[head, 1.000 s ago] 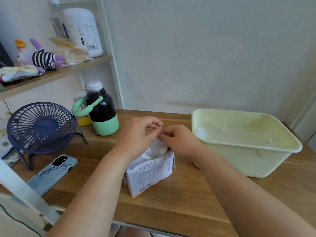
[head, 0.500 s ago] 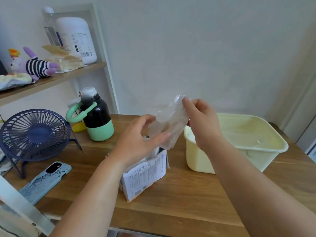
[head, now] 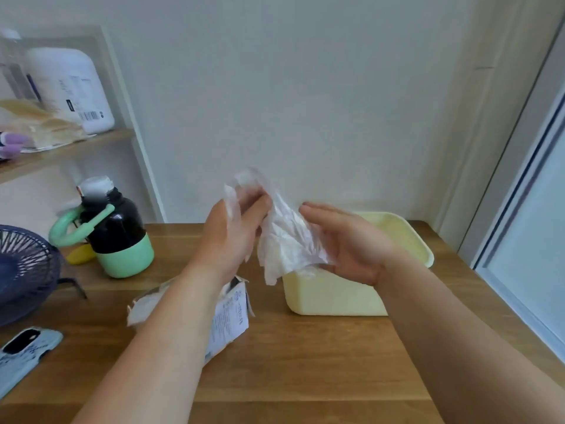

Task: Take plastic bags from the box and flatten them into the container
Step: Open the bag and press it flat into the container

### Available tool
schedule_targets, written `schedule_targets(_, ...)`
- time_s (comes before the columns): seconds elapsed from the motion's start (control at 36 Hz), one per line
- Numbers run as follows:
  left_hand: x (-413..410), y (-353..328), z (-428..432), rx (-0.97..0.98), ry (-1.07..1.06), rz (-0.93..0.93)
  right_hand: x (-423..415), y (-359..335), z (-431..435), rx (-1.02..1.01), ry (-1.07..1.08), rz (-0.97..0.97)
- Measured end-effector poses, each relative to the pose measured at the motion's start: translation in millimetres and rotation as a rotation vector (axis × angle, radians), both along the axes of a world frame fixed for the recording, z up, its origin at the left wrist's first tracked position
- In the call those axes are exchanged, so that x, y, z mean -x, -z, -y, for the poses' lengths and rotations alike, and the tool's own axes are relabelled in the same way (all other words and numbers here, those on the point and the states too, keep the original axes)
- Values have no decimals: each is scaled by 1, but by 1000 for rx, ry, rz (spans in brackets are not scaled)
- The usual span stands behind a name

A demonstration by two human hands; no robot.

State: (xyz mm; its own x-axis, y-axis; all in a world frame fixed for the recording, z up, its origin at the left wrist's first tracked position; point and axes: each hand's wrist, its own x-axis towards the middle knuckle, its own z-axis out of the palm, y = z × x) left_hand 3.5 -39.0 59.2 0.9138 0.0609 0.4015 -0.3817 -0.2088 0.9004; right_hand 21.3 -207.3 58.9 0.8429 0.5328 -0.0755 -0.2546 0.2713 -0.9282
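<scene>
Nearest you, at the left edge of the wooden table (head: pixel 305 377), lies a phone (head: pixel 26 351) in a pale blue case. Just past it, under your left forearm, the torn paper box (head: pixel 232 319) stands open, with a crumpled bit of plastic showing at its mouth.

Above the box, your left hand (head: pixel 232 237) now pinches the top of the clear plastic bag (head: pixel 286 243), fingers curled round the bunched film; half a second ago this hand was low, at the box's mouth. Your right hand (head: pixel 345 243), which then held the bag's top, now lies wide and flat, palm against the bag's right side. The bag has come clear of the box and hangs crumpled between your hands, over the near left corner of the pale yellow container (head: pixel 330 298).

Further left stand a black and mint water bottle (head: pixel 119 234) and a navy desk fan (head: pixel 21 270). On the shelf behind sits a white jug (head: pixel 70 87).
</scene>
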Motion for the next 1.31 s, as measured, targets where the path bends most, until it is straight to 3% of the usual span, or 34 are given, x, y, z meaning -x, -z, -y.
schedule_targets(0.17,-15,4,6,136,-68,-121,-8,-11,23,-140,385,67)
schedule_targets(0.28,-21,6,12,236,-26,-152,-11,-12,30,-270,591,-9)
schedule_targets(0.39,-26,10,24,289,-92,-143,-1,-12,36,-291,432,-96)
schedule_targets(0.47,-28,13,28,190,-201,-80,5,-7,30,-281,304,-68)
schedule_targets(0.58,-33,16,28,70,-257,-84,-6,-2,34,-310,472,-60)
schedule_targets(0.72,-47,9,20,10,-324,-191,-17,-6,52,4,578,119)
schedule_targets(0.81,-60,4,14,-28,-505,-191,-26,-5,60,185,669,193)
schedule_targets(0.89,-58,4,18,-230,-667,27,-37,4,69,473,747,314)
schedule_targets(0.94,-54,6,31,-346,-573,221,-43,11,75,602,719,342)
schedule_targets(1.0,-51,10,46,-467,-347,280,-48,18,80,754,668,353)
schedule_targets(1.06,-52,16,60,-669,-95,157,-54,24,85,912,611,371)
schedule_targets(1.14,-66,27,73,-1013,177,-220,-60,29,91,1207,494,420)
schedule_targets(1.22,-81,38,80,-1069,309,-480,-63,29,95,1457,400,436)
schedule_targets(1.31,-92,40,86,-1114,342,-553,-64,28,97,1614,294,435)
